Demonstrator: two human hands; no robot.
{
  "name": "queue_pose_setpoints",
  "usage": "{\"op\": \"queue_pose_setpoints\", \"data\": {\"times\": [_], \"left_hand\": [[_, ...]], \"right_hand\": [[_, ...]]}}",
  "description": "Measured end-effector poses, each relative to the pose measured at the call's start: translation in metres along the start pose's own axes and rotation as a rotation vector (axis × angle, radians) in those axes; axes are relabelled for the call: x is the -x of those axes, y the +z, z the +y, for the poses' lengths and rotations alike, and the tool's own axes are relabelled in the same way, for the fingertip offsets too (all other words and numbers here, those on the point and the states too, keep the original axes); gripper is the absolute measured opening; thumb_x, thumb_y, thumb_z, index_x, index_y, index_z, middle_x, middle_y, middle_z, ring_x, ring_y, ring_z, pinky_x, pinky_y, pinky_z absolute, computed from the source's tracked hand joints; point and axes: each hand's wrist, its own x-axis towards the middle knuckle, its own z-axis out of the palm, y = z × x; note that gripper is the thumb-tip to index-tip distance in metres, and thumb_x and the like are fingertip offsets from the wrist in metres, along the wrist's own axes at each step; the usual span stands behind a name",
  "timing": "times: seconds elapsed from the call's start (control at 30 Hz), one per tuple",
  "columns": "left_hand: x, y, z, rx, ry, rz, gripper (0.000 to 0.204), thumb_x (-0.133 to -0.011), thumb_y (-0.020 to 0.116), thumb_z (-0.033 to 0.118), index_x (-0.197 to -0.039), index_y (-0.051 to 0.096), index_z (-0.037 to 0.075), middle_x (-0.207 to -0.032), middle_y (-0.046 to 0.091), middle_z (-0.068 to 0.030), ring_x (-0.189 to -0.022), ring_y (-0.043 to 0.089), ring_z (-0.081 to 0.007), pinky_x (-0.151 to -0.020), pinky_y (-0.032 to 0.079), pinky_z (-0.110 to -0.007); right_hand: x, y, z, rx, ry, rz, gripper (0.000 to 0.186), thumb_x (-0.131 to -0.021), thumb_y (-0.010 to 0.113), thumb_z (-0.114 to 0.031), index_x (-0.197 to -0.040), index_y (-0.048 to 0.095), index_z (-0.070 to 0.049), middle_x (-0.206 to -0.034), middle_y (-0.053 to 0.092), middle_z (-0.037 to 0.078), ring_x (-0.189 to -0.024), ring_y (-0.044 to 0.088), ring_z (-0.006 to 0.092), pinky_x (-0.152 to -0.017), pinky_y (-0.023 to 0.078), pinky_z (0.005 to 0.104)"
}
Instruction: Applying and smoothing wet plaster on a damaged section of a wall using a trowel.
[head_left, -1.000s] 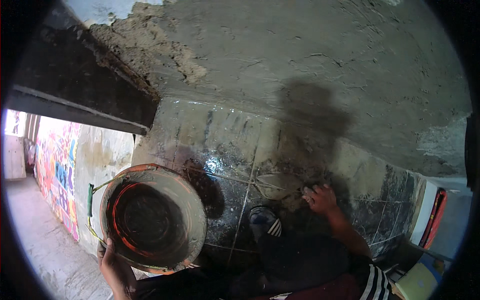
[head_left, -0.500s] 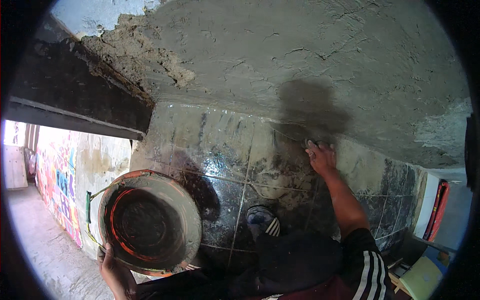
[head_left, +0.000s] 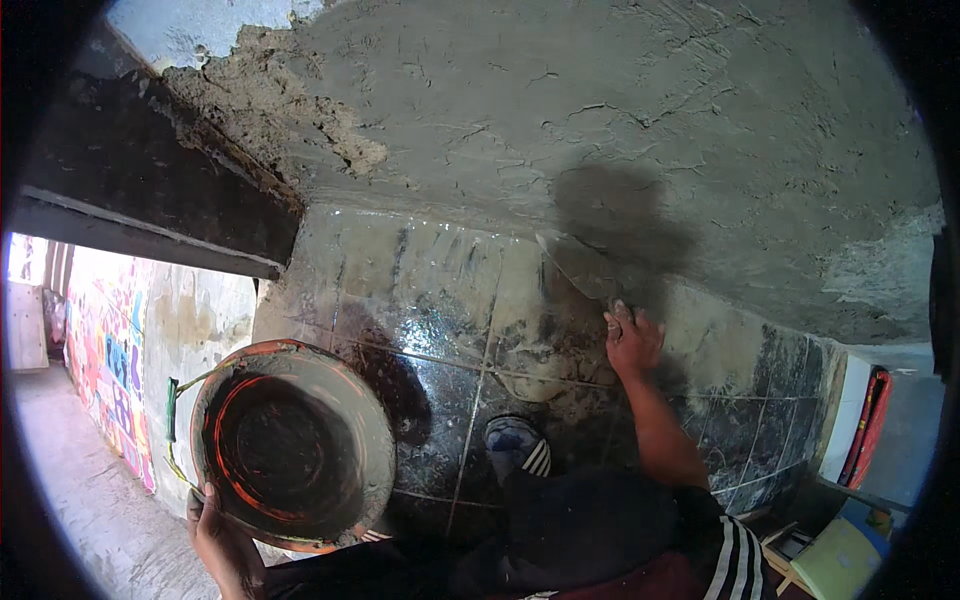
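An orange bucket (head_left: 375, 430), its inside coated with grey mortar, is tilted with its mouth facing me at the lower left. My left hand (head_left: 222, 545) is closed on its lower-left rim, thumb on top. The bucket's wire handle with a green grip (head_left: 171, 410) hangs out to the left. Near the foot of the wall, my right hand (head_left: 635, 342) is closed around what looks like a trowel (head_left: 580, 268). Its thin pointed blade lies toward the joint between plaster and tiles; my fingers hide the handle.
A rough grey plastered wall (head_left: 470, 110) rises ahead, above wet, smeared dark tiles (head_left: 440, 390). A dark beam (head_left: 140, 175) juts in at the left. My slippered foot (head_left: 515, 445) stands on the tiles. A pale green panel (head_left: 835, 550) lies at the lower right.
My right hand has shifted slightly left and toward me, and more of the trowel blade shows. The left hand keeps hold of the bucket; the whole view has moved a little.
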Motion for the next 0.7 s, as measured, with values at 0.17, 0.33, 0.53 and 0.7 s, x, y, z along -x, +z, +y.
{"op": "queue_pose_setpoints", "data": {"times": [0.17,0.33,0.53,0.7], "left_hand": [[-0.001,0.003,-0.002,0.037,0.017,-0.009,0.030,-0.105,0.050,0.012,-0.130,0.052,-0.005,-0.123,0.064,-0.0142,-0.113,0.062,-0.0223,-0.101,0.046,-0.037],[0.000,-0.001,-0.003,0.085,0.000,0.009,0.028,-0.104,0.051,0.011,-0.127,0.052,-0.005,-0.123,0.064,-0.0157,-0.113,0.062,-0.0232,-0.101,0.046,-0.037],[0.005,0.002,0.002,0.063,0.009,0.043,0.030,-0.104,0.051,0.011,-0.128,0.052,-0.006,-0.124,0.064,-0.0160,-0.114,0.062,-0.0228,-0.102,0.046,-0.038],[0.008,0.012,0.007,0.053,0.021,0.039,0.030,-0.104,0.051,0.012,-0.128,0.053,-0.006,-0.124,0.065,-0.0157,-0.114,0.062,-0.0224,-0.102,0.046,-0.038]], "right_hand": [[-0.004,-0.005,-0.009,-0.003,-0.113,0.014,0.039,-0.094,0.068,-0.037,-0.131,0.066,-0.026,-0.114,0.064,0.014,-0.104,0.063,0.0368,-0.098,0.041,0.0590],[-0.033,-0.012,-0.053,-0.102,-0.141,-0.269,0.043,-0.097,0.060,-0.044,-0.136,0.062,-0.026,-0.115,0.067,0.018,-0.109,0.063,0.0410,-0.105,0.039,0.0612],[-0.105,-0.055,-0.092,-0.155,-0.046,-0.542,0.046,-0.098,0.053,-0.051,-0.136,0.062,-0.025,-0.115,0.069,0.022,-0.109,0.064,0.0416,-0.105,0.043,0.0567],[-0.125,-0.092,-0.090,-0.124,-0.138,-0.375,0.046,-0.098,0.054,-0.051,-0.134,0.064,-0.024,-0.106,0.072,0.021,-0.103,0.067,0.0423,-0.100,0.046,0.0546]]}}
